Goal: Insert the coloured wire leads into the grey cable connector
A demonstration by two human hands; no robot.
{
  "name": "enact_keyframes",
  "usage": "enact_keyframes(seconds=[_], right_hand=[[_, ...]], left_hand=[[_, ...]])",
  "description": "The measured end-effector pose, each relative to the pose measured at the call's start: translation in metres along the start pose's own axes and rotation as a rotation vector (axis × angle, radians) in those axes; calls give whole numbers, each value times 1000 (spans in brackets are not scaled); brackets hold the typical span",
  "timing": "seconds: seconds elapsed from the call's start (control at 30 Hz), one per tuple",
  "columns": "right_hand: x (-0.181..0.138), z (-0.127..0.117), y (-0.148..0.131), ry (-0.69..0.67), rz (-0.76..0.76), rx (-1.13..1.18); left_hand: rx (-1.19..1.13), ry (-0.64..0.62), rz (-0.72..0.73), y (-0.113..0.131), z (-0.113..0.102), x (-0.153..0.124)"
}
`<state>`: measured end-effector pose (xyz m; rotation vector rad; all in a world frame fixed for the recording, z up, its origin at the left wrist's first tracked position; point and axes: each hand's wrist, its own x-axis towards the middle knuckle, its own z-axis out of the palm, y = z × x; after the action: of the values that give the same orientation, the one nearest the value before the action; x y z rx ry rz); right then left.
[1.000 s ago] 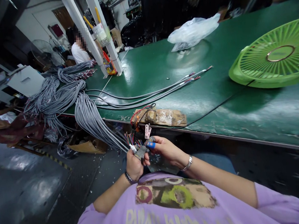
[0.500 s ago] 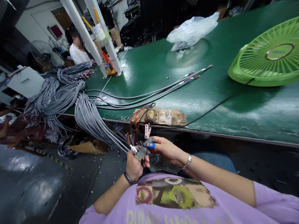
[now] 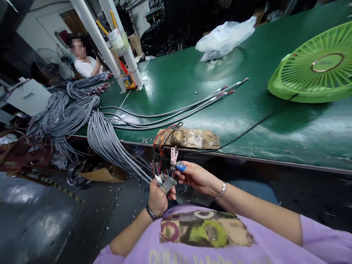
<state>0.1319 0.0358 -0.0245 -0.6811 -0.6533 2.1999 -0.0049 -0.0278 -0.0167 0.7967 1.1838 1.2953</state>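
My left hand point(image 3: 159, 196) is closed around the ends of several grey cables point(image 3: 111, 147), with grey wrapping on its thumb. Thin coloured wires point(image 3: 156, 167) fan out of the cable ends above my fist. Close on the right, my right hand point(image 3: 196, 178) pinches its thumb and forefinger together beside these wires. Blue tape point(image 3: 181, 167) covers the right thumb, and grey wrapping shows on the forefinger. What lies between the right fingertips is too small to make out. A pink clothes peg point(image 3: 174, 155) stands just above the right fingertips, by the table edge.
The green table point(image 3: 239, 123) bears a wooden block point(image 3: 199, 138) with red and black leads, a green fan point(image 3: 326, 63), a plastic bag point(image 3: 225, 38) and more grey cables point(image 3: 162, 118). White posts point(image 3: 95, 36) rise at the back. A person point(image 3: 85, 66) sits beyond.
My right fingertips have shifted slightly and the blue-taped thumb has tilted. More coloured wires show between my hands. The person beyond the posts has turned and moved left.
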Motion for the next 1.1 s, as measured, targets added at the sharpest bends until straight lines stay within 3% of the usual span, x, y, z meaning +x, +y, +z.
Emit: enact_keyframes(seconds=[0.2,0.3,0.43,0.63,0.8,0.97,1.1], right_hand=[[8,-10,-4,142,25,-21],[10,-4,-12,119,-168,-274],[10,2,-16,198,-432,-608],[16,9,-15,70,-273,-338],[19,9,-17,230,-417,-397],[25,9,-17,27,-150,-36],[31,13,-16,37,-97,116]], left_hand=[[-16,22,16,9,8,1],[-38,9,37,13,13,5],[-50,10,58,17,17,12],[-63,31,59,14,16,16],[-48,51,49,12,16,15],[-41,55,45,11,16,16],[-40,62,37,11,16,17]])
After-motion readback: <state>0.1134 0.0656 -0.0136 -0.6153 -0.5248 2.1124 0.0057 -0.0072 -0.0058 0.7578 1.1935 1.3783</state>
